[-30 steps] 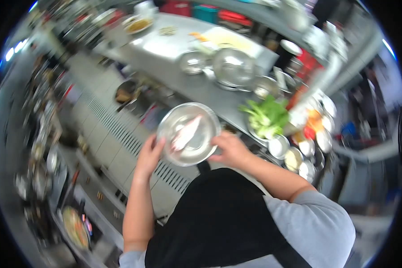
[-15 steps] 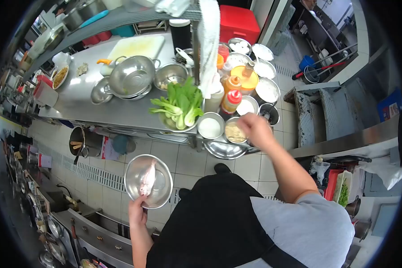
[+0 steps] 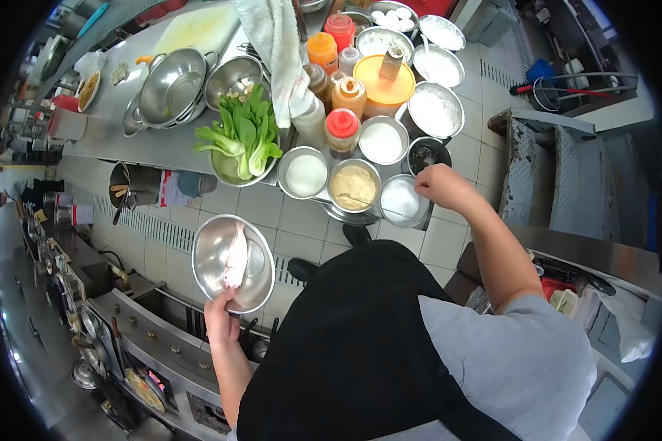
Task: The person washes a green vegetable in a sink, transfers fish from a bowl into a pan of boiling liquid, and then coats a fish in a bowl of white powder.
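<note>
My left hand (image 3: pixel 221 317) grips the near rim of a round steel bowl (image 3: pixel 212 275) and holds it over the tiled floor. A pale pink raw fish (image 3: pixel 235 257) lies in the bowl. My right hand (image 3: pixel 440 185) is closed on the end of a thin spoon handle (image 3: pixel 375 208) whose far end dips into the bowl of yellowish powder (image 3: pixel 354 185). It sits among several steel seasoning bowls, between a bowl of white powder (image 3: pixel 305 174) and another white-filled bowl (image 3: pixel 400 200).
Bok choy (image 3: pixel 244 136) fills a bowl on the steel counter (image 3: pixel 154 143). Behind stand squeeze bottles (image 3: pixel 342 128), an orange-lidded tub (image 3: pixel 381 82), stacked steel bowls (image 3: pixel 175 87) and a hanging towel (image 3: pixel 276 44). A stove line (image 3: pixel 125 338) runs along the lower left.
My right hand left the bowl's rim, swung right to the seasoning bowls and closed on the spoon handle. My left hand alone now holds the fish bowl, lower and further left.
</note>
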Tool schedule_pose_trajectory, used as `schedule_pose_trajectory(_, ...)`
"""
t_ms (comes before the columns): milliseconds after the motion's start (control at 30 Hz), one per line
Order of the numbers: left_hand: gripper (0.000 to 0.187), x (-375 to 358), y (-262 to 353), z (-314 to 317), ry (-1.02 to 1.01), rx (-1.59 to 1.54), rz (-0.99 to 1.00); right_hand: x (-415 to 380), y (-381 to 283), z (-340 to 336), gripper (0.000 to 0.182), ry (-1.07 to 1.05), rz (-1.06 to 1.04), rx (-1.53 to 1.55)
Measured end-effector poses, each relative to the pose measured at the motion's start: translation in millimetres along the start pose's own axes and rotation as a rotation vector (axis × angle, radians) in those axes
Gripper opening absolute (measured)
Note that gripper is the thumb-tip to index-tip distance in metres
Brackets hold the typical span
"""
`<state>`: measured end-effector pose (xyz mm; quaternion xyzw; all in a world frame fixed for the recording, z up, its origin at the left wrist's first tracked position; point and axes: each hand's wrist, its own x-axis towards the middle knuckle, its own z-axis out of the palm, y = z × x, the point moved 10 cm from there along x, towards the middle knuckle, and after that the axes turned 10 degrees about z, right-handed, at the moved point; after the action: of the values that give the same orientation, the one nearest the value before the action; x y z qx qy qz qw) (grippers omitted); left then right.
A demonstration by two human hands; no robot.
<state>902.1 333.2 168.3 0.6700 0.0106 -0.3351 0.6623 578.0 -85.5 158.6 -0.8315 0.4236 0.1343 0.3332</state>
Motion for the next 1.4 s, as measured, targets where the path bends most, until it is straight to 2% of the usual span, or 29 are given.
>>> schedule_pose_trajectory(100,0.041,-8,2,14,0.003,0.006,-0.008,-2,-11,34,0.012,0.107,-0.256,-0.068)
schedule_pose_trajectory(300,0.04,-10,-4,30,-0.061,0.031,-0.032,6,-15,65,0.01,0.12,-0.076,-0.306)
schedule_pose_trajectory(533,0.042,-8,11,47,-0.089,0.161,-0.02,10,-11,82,0.014,0.111,-0.056,-0.338)
schedule_pose_trajectory(600,0.05,-3,4,54,-0.207,0.148,-0.041,17,6,85,0.013,0.115,-0.063,-0.355)
schedule_pose_trajectory(667,0.051,4,6,58,-0.202,0.151,-0.005,20,19,60,0.01,0.297,-0.07,-0.119)
schedule_pose_trajectory(733,0.052,7,6,72,-0.295,0.235,0.014,-5,18,17,0.013,0.236,0.172,0.378)
schedule_pose_trajectory(800,0.05,11,5,83,-0.303,0.239,0.043,-25,-6,-17,0.017,0.277,0.123,0.572)
schedule_pose_trajectory(833,0.048,12,5,92,-0.336,0.258,0.067,-34,-25,-31,0.017,0.268,0.108,0.556)
schedule_pose_trajectory(900,0.049,14,3,105,-0.363,0.261,0.053,-51,-75,-52,0.016,0.347,0.035,0.729)
schedule_pose_trajectory(967,0.051,14,3,122,-0.429,0.32,0.042,-53,-137,-43,0.016,0.352,-0.092,0.547)
schedule_pose_trajectory(1000,0.051,14,4,127,-0.428,0.309,0.043,-54,-173,-28,0.016,0.283,-0.181,0.523)
schedule_pose_trajectory(1067,0.052,14,5,140,-0.479,0.289,0.058,-63,-230,-20,0.015,0.32,-0.417,0.376)
schedule_pose_trajectory(1133,0.052,17,3,138,-0.445,0.289,0.085,-82,-258,-42,0.014,0.425,-0.511,0.452)
schedule_pose_trajectory(1167,0.052,14,7,140,-0.45,0.282,0.086,-92,-270,-51,0.014,0.412,-0.519,0.445)
schedule_pose_trajectory(1233,0.052,10,14,144,-0.484,0.242,0.115,-108,-277,-74,0.015,0.464,-0.451,0.556)
schedule_pose_trajectory(1333,0.053,18,2,137,-0.479,0.203,0.123,-97,-283,-57,0.014,0.481,-0.486,0.595)
schedule_pose_trajectory(1367,0.053,14,3,135,-0.477,0.202,0.12,-74,-287,-23,0.012,0.451,-0.632,0.36)
schedule_pose_trajectory(1400,0.051,12,8,133,-0.457,0.211,0.11,-52,-285,16,0.013,0.324,-0.624,0.114)
